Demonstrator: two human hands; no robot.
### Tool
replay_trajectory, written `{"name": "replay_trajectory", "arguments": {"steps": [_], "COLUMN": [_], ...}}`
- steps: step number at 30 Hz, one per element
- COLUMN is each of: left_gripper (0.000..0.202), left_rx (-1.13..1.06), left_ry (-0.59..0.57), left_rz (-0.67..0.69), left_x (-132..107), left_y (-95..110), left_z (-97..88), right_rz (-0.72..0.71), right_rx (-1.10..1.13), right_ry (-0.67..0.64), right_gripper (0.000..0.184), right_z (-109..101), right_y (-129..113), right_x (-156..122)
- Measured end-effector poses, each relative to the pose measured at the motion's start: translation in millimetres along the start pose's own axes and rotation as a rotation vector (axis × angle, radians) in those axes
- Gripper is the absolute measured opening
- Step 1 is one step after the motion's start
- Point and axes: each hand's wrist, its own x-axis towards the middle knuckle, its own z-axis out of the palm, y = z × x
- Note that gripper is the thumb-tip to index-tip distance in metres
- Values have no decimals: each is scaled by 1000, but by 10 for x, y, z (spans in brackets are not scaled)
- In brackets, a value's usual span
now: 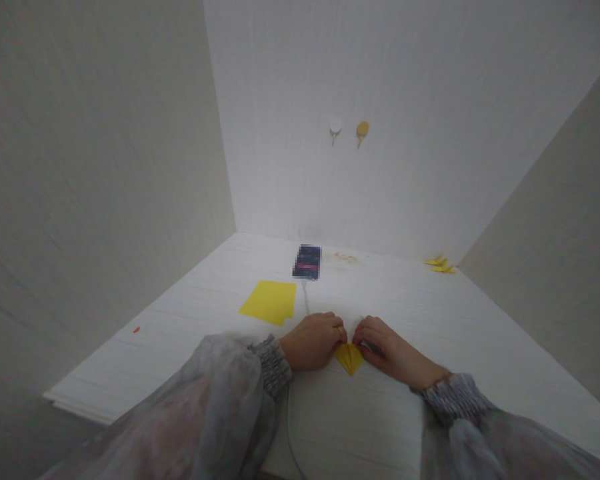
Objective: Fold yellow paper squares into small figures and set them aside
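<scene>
Between my two hands lies a small folded piece of yellow paper [351,361], its lower corner pointing toward me and crease lines running down its middle. My left hand [316,340], with a ring on one finger, is closed on the paper's left upper edge. On the opposite edge, the fingers of my right hand [384,347] pinch the paper. Both hands rest low over the white table, and the paper's upper part is partly hidden by my fingers.
Flat yellow paper sheets [269,302] lie left of my hands. Behind them is a phone [307,262] with a cable [290,420] running toward me. Several folded yellow paper pieces [441,265] sit at the back right corner. Two hooks [363,130] are on the back wall.
</scene>
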Motion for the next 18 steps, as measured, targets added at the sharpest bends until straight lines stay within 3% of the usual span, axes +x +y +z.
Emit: {"name": "replay_trajectory", "arguments": {"steps": [8, 18], "left_gripper": [14, 18], "left_rx": [117, 121], "left_ry": [-53, -63], "left_rz": [87, 101], "left_x": [7, -6], "left_y": [12, 26], "left_z": [-52, -72], "right_rz": [-80, 3], "right_rx": [-96, -92], "right_ry": [-14, -87], "right_gripper": [18, 20], "right_z": [-24, -133], "right_y": [-33, -206], "right_x": [26, 26]}}
